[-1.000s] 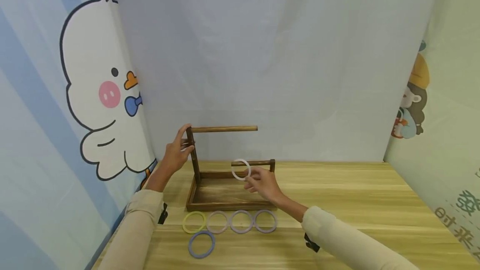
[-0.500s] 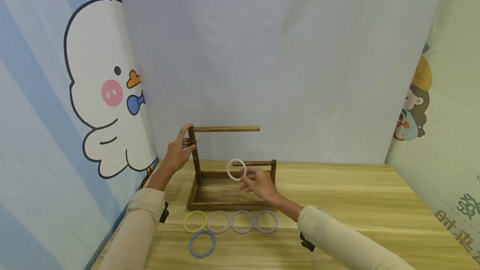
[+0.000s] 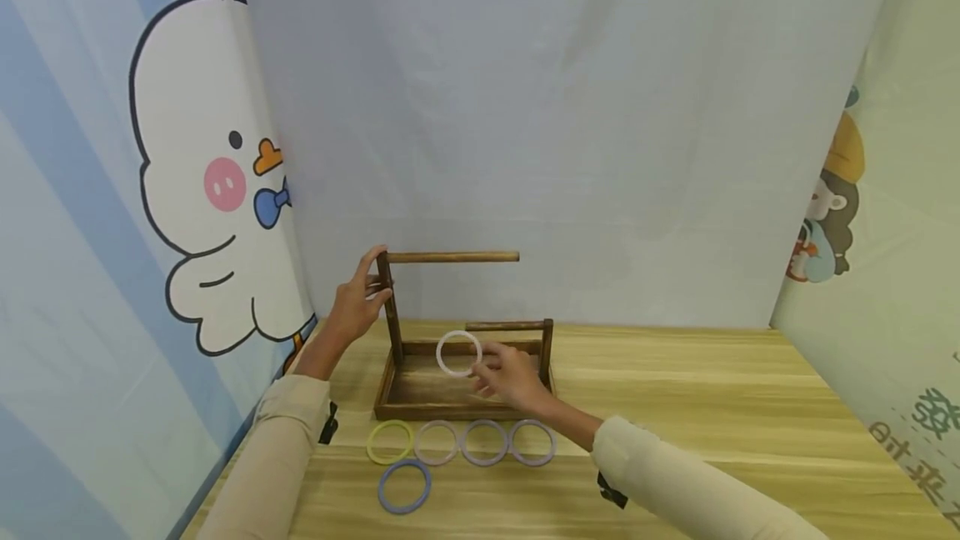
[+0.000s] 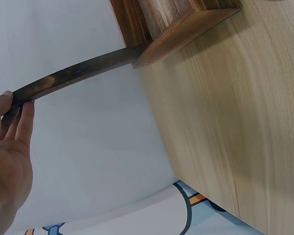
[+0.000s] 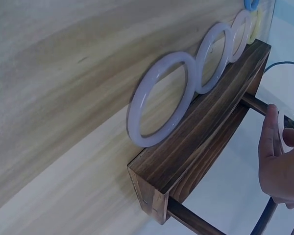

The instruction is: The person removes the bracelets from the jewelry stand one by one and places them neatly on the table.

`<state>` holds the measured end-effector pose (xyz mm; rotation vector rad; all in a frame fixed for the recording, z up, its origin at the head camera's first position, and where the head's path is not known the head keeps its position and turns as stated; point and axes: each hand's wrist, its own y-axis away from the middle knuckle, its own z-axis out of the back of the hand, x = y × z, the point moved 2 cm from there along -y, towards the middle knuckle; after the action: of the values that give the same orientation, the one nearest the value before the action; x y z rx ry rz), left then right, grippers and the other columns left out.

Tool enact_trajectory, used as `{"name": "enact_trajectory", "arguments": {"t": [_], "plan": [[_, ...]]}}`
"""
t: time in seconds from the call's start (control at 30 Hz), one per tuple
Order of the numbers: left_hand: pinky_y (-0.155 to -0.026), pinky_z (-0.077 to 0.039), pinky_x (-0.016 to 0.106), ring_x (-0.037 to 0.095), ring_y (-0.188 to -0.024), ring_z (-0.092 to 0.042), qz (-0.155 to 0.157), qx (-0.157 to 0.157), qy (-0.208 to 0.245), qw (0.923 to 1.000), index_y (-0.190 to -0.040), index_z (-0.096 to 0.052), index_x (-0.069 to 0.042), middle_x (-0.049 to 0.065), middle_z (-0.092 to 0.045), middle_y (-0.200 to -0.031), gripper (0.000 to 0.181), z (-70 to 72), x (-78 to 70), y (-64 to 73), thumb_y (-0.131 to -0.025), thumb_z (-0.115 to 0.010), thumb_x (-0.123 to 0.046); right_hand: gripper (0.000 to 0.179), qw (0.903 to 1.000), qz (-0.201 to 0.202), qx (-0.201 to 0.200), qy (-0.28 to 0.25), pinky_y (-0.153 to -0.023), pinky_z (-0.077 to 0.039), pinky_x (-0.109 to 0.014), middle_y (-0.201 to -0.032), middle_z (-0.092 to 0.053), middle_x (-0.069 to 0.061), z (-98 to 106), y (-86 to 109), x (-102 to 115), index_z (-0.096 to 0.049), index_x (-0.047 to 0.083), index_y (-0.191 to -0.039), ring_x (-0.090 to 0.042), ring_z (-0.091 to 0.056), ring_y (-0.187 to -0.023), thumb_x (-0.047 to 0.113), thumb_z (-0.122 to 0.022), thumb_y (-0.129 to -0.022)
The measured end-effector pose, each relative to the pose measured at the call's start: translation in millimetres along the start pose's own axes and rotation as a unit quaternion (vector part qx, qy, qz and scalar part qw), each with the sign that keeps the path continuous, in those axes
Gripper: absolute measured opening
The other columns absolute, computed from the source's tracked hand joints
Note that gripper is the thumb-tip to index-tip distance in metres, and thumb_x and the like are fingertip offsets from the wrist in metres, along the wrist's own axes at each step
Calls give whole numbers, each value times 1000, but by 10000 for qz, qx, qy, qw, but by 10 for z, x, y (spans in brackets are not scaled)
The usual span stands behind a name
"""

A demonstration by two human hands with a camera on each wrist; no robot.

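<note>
A dark wooden stand [image 3: 457, 412] has a shallow tray base, a tall left post [image 3: 390, 319] with a long upper rod [image 3: 453, 257], and a short lower rod [image 3: 506, 326] on the right. My left hand [image 3: 356, 307] grips the tall post near its top, with thumb and fingers on either side in the left wrist view. Above the tray, my right hand [image 3: 513, 377] pinches the right edge of a whitish bangle [image 3: 438, 354]. This bangle stands upright, left of the short rod's free end. In the right wrist view, the hand hides most of it.
In front of the stand lie a yellow bangle [image 3: 369, 442], a pinkish one and two pale purple bangles in a row. A blue bangle [image 3: 405, 511] lies nearer me. All rest on the wooden table [image 3: 675, 423]. Printed curtains hang left and right.
My right hand has shifted left and slightly down with the whitish bangle, which moved from overlapping the short rod's end to beside it. My left hand keeps its grip on the post.
</note>
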<state>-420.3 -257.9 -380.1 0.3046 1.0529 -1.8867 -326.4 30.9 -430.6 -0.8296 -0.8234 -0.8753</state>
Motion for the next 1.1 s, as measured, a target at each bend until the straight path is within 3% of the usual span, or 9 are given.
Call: {"name": "enact_trajectory", "arguments": {"t": [0.2,0.43,0.83,1.1], "plan": [[-98,-59,54,46,-116,-67,-33,-18,-17,10000,-162,-28,-20,35,-66,-127,79,4,9,-11,-99,-67,5,41,9989,-252,381,-80,-72,-67,-48,-99,-75,-28,-67,77,-14,-50,-13,-142,-38,-77,-78,1,-61,-104],[-98,-59,55,46,-118,-67,51,32,-3,10000,-163,-27,-24,34,-65,-128,80,11,6,-1,-99,-67,3,43,9971,-125,617,-424,-70,-66,-51,-101,-74,-31,-129,175,20,-50,-17,-141,-45,-76,-79,-4,-61,-102],[-97,-59,55,46,-116,-68,-88,9,-81,9999,-163,-26,-22,34,-65,-127,80,12,14,14,-99,-67,4,47,9909,-376,1234,-386,-67,-68,-40,-102,-74,-30,-175,361,15,-43,-20,-144,-40,-77,-78,-4,-60,-103],[-99,-59,54,46,-117,-67,6,37,3,10000,-163,-27,-24,33,-65,-128,81,-5,24,-5,-99,-67,4,42,9877,-561,1403,-389,-65,-67,-34,-98,-77,-24,-214,500,-60,-52,-15,-139,-36,-77,-75,-4,-63,-101]]}}
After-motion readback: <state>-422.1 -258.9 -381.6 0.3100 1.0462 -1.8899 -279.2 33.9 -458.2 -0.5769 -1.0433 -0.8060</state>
